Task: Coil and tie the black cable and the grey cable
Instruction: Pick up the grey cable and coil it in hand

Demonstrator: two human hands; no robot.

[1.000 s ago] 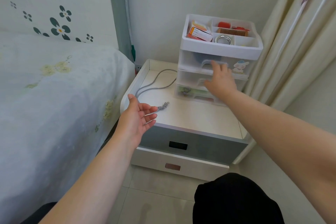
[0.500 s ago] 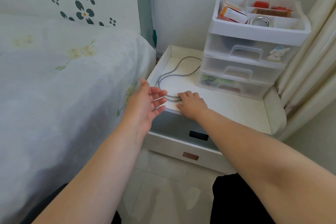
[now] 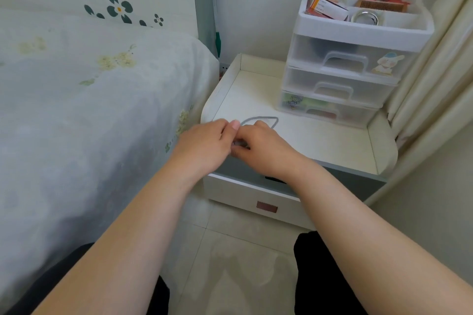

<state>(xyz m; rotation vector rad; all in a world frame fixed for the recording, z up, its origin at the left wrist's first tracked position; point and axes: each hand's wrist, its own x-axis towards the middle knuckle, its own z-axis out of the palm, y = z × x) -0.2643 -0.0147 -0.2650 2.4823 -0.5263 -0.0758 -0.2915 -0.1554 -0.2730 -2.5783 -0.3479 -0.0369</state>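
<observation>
A loop of the grey cable (image 3: 263,118) shows above my hands, over the front left part of the white bedside table (image 3: 320,140). My left hand (image 3: 204,146) and my right hand (image 3: 263,148) meet at the table's front left edge, fingers closed around the gathered cable, most of which they hide. A short grey stretch peeks out between the two hands. No black cable is in view.
A white plastic drawer unit (image 3: 353,59) with a top tray of small items stands at the back right of the table. The bed (image 3: 89,110) lies close on the left, a cream curtain (image 3: 435,71) hangs on the right. My dark-clothed knees sit below over a tiled floor.
The grey cable, spread out on the table before, is now gathered into a small loop at the front. Both hands have come together and closed on it.
</observation>
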